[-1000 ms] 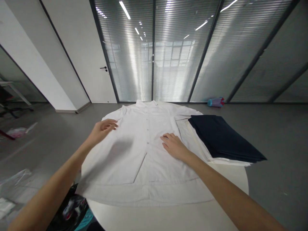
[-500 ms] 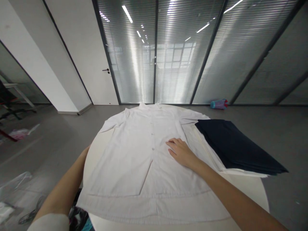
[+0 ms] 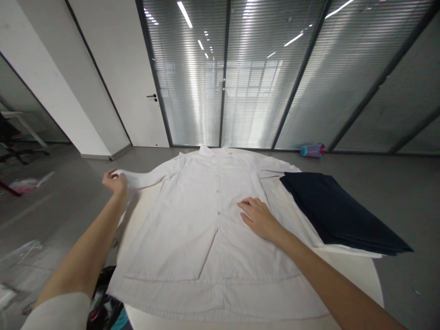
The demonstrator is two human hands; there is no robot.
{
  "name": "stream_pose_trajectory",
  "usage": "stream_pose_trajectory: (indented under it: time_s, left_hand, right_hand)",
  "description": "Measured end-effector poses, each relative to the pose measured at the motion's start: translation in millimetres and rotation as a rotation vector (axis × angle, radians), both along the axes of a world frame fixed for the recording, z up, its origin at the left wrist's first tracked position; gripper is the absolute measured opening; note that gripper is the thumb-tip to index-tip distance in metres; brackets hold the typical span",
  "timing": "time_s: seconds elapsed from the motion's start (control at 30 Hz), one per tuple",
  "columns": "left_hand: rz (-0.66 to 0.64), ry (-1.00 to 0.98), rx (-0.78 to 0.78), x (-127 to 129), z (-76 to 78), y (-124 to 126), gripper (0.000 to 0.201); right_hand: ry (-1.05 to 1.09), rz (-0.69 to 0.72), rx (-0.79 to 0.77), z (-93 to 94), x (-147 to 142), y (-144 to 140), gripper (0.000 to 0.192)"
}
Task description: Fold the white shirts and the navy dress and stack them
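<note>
Between L hand (image 3: 117,182) fingers, shirt sleeve (image 3: 142,178); R hand (image 3: 258,217) flat on shirt (image 3: 192,229).

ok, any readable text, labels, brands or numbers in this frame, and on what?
None readable. The white shirt, the folded dark cloth and the round table show no print. The blue and pink bottle on the floor is too small and blurred to tell.

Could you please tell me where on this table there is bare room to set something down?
Little. The white shirt covers most of the round table. Bare patches: right front edge below the dark folded stack, and a strip under the lifted sleeve.
</note>
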State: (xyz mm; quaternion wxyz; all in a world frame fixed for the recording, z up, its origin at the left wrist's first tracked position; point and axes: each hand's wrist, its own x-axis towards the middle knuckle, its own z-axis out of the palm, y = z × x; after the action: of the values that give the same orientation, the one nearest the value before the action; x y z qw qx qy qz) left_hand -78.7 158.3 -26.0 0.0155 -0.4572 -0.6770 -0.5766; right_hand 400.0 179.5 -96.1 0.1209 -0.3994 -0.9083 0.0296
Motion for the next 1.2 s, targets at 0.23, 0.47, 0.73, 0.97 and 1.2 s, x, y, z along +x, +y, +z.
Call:
stream_pose_trajectory:
  time_s: [0.23,0.47,0.73,0.97,1.2]
  left_hand:
    - [-0.16,0.237,0.321,88.3,32.2,59.7,0.017]
    - [-1.101,0.901,-0.185,196.1,-51.2,26.8,0.033]
    - [-0.926,0.874,-0.269,156.5,-55.9,-13.0,0.019]
    - [-0.891,0.701,-0.295,132.8,-65.6,-34.7,0.026]
    - [-1.131,0.83,-0.353,161.2,-67.9,-2.6,0.042]
  right_hand:
    - [0.296,-0.009,-0.145,-6.1,-0.2,5.9,0.037]
    - [0.892,-0.291,-0.417,-18.3,2.5,29.1,0.087]
    - [0.415,-0.493,-0.019,4.6,12.5,16.6,0.079]
    - [0.636,-0.398,-0.026,21.5,16.6,29.2,0.02]
    - [1.126,-0.08,-0.059,49.0,-6.2,5.5,0.029]
